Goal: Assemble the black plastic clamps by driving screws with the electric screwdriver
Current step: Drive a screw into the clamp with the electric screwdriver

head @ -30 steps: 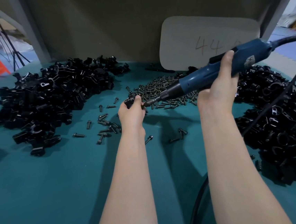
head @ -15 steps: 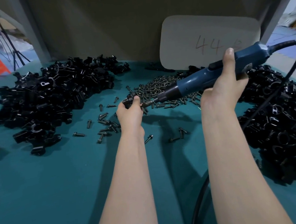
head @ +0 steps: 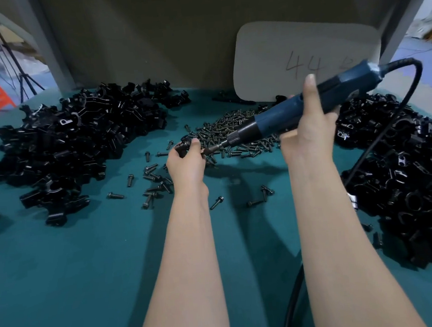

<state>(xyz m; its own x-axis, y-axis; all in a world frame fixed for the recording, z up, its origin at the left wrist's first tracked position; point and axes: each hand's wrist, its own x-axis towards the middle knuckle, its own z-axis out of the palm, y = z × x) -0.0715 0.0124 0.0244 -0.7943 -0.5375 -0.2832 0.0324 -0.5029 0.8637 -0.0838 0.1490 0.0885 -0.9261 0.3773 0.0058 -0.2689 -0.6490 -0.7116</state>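
Note:
My left hand [head: 186, 163] grips a small black plastic clamp [head: 183, 144] above the green table. My right hand [head: 308, 133] holds the blue electric screwdriver [head: 309, 103] slanted down to the left, forefinger raised along its body. The driver's bit tip [head: 208, 149] meets the clamp at my left thumb. Whether a screw sits on the bit is hidden by the fingers. A heap of dark screws [head: 232, 130] lies just behind the hands.
Black clamp parts form a big pile at the left [head: 70, 145] and another at the right [head: 409, 179]. Loose screws [head: 153, 185] are scattered on the green table [head: 76, 282]. The driver's black cord [head: 391, 130] loops right and down. A white card [head: 304, 52] leans at the back.
The screwdriver's rear end has swung a little higher and the bit stays against the clamp. My left hand has barely shifted.

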